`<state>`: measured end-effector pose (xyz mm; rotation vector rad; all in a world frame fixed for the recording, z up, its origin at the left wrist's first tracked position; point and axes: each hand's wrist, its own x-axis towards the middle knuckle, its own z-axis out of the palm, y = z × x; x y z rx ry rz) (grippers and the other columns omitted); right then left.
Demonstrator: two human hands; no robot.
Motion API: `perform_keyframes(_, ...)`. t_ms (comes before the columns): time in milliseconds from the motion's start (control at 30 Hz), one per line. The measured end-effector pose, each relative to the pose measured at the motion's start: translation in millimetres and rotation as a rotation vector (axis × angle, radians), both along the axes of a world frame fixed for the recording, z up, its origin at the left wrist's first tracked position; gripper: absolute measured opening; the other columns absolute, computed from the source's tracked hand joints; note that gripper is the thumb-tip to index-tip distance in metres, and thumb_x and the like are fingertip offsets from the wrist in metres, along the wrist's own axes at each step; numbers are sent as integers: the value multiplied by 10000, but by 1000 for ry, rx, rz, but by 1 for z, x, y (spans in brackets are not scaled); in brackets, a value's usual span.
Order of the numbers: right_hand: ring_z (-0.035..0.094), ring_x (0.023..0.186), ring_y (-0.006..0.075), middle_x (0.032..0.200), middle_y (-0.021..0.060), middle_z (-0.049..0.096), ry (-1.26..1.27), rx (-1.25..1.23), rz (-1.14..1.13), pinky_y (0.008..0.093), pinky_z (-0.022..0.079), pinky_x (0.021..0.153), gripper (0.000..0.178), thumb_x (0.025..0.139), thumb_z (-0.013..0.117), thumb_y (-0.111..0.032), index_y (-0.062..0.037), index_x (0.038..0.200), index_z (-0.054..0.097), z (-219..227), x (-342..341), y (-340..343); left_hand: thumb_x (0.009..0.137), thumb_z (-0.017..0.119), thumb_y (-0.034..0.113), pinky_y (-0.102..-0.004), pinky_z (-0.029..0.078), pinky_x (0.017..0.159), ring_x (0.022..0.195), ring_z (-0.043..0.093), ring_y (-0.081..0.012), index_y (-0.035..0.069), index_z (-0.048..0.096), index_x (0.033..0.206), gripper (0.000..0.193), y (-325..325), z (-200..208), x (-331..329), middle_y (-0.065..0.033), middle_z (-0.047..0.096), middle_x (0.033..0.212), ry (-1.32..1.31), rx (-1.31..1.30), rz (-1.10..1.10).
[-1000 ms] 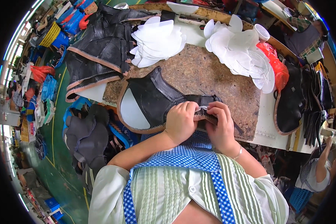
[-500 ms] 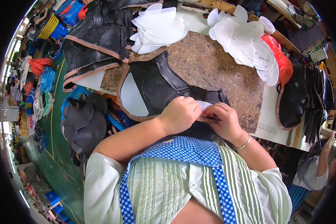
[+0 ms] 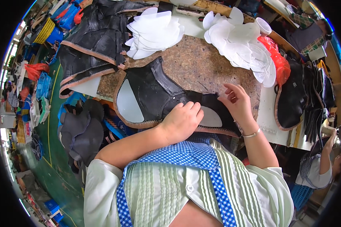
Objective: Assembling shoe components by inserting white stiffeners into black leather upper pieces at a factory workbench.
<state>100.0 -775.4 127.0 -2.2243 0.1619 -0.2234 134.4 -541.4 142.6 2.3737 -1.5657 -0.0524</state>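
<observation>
A black leather shoe upper (image 3: 151, 89) lies inside out across the near edge of the brown work board, with stitched tan edging. One pale stiffener piece (image 3: 128, 102) sits on its left end, another white stiffener piece (image 3: 211, 118) on its right part. My left hand (image 3: 182, 120) grips the upper's middle beside the white piece, fingers bent together over the leather and the thumb hidden. Over the right end my right hand (image 3: 236, 102) is raised, thumb and fingers apart, holding nothing. Its lower side is close to the leather; whether it touches, I cannot tell.
Two heaps of white stiffener pieces (image 3: 155, 32) (image 3: 240, 41) lie at the back. More black uppers (image 3: 93, 39) are piled at the far left, others (image 3: 291, 96) hang at the right. A red plastic bag (image 3: 278, 62) and a white cup (image 3: 263, 26) stand at the back right.
My right hand has let go of the upper's near edge and lifted away, rightward and up. The right part, bunched between both hands before, now lies spread with the white piece showing.
</observation>
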Motion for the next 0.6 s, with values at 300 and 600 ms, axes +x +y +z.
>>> perform_keyframes(300, 570, 910, 294, 1069, 135, 561, -260, -465, 303, 350, 497, 766, 413, 745, 702, -44, -107, 1150, 661, -9, -13, 7, 752, 535, 157, -332, 441, 710, 812, 548, -259, -18, 604, 843, 209, -25, -10, -14, -129, 555, 832, -304, 75, 79)
perform_keyframes(600, 539, 1114, 150, 1249, 54, 590, -141, 979, -69, 300, 435, 892, 315, 971, 533, -303, -64, 1144, 642, -3, 13, -57, 805, 640, 128, -359, 478, 581, 678, 635, -245, 28, 619, 776, 106, -6, 55, 17, -136, 630, 758, 119, -569, 174)
